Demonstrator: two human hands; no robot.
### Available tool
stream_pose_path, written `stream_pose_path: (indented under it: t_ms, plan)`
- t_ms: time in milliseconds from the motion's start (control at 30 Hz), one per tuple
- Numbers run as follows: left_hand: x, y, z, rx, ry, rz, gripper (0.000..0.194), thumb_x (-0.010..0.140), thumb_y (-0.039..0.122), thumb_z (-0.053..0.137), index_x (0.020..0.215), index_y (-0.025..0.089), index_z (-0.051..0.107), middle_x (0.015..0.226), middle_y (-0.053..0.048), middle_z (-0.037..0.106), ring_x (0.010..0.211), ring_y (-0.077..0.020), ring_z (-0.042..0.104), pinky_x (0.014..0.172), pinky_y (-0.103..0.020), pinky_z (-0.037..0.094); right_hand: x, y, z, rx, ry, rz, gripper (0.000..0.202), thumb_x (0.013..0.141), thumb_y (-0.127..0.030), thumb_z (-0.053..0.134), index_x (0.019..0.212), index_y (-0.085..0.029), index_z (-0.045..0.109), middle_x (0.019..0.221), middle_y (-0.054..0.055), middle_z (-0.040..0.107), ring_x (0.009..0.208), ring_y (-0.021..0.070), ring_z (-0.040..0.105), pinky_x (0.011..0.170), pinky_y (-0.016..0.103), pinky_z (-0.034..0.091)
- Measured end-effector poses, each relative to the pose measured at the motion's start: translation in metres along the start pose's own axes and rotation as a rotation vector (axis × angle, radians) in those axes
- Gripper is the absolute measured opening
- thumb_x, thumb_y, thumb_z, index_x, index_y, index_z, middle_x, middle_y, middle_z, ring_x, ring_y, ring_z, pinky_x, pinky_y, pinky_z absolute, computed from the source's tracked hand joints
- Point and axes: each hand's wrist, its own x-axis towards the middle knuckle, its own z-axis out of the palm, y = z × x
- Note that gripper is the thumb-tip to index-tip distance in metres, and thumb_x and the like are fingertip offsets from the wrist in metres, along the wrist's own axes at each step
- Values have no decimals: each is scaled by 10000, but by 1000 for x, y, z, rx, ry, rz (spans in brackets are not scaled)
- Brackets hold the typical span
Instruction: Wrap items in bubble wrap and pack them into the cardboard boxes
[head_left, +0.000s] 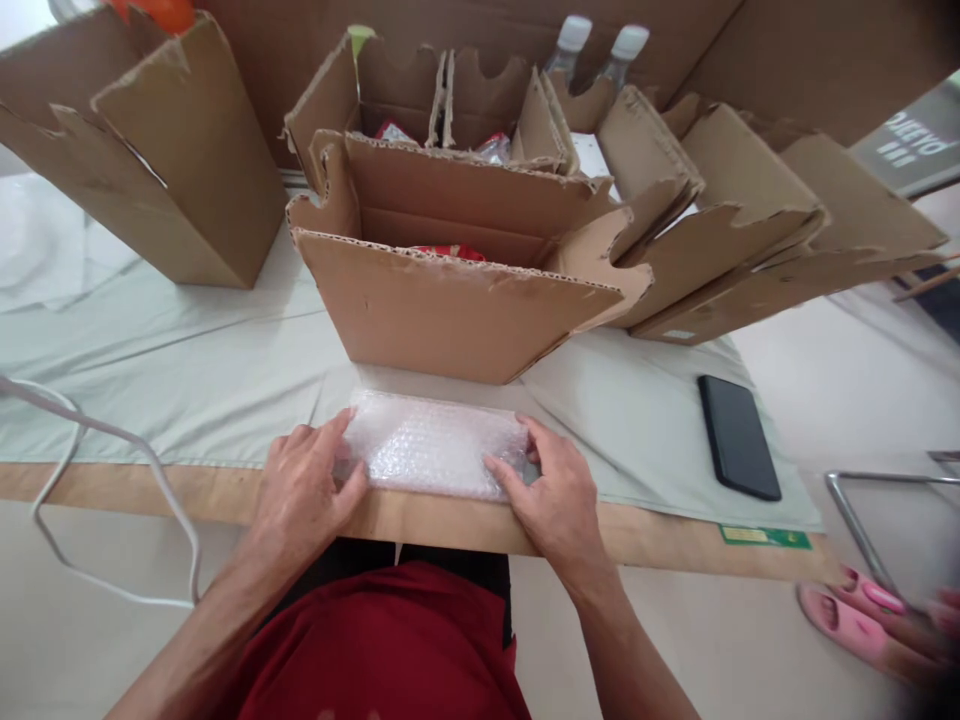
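A flat bubble-wrap packet (pixel 431 445) lies near the table's front edge, its long side running left to right. My left hand (pixel 311 480) grips its left end between thumb and fingers. At the right end, my right hand (pixel 553 492) holds the packet the same way, thumb on top and fingers at the far corner. What the wrap contains is too blurred to tell. Just behind the packet stands an open cardboard box (pixel 457 315) with something red inside.
More cut cardboard boxes stand behind and to the right, and a tall one (pixel 217 170) at the left. Two capped bottles (pixel 574 40) stand at the back. A black phone (pixel 739 437) lies at the right. A white cable (pixel 150 455) loops at the left edge.
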Motion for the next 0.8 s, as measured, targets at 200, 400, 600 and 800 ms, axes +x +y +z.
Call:
stream_pose_path:
  t_ms: [200, 400, 600, 800]
  plan:
    - [6, -3, -3, 42, 23, -131, 501, 897, 538, 568, 1192, 142, 652, 979, -116, 680, 966, -328, 621, 912, -498, 508, 28, 6, -6, -55, -108, -14, 468, 935, -514, 581, 1199, -148, 705, 1225, 165, 714, 1058, 347, 647, 941, 537, 496]
    - [11, 5, 2, 40, -80, -98, 234, 885, 405, 524, 802, 211, 625, 911, -104, 653, 894, -295, 599, 853, -463, 505, 37, -8, -9, 143, -201, 39, 130, 839, -332, 626, 804, -209, 650, 1149, 105, 737, 1010, 289, 658, 852, 430, 521]
    - [15, 1, -17, -52, -27, -127, 130, 887, 347, 550, 886, 230, 608, 784, -26, 669, 679, -222, 599, 695, -381, 491, -13, -25, -42, 564, -291, 262, 346, 849, -357, 679, 1164, -220, 637, 916, 40, 723, 776, 179, 691, 671, 279, 562]
    - [53, 16, 2, 20, 60, 181, 339, 922, 209, 583, 1258, 167, 603, 1117, -130, 725, 1047, -319, 653, 939, -495, 516, -83, -55, -32, 766, -414, 452, 649, 966, -304, 578, 1577, -228, 372, 1166, 114, 757, 967, 213, 759, 881, 360, 620]
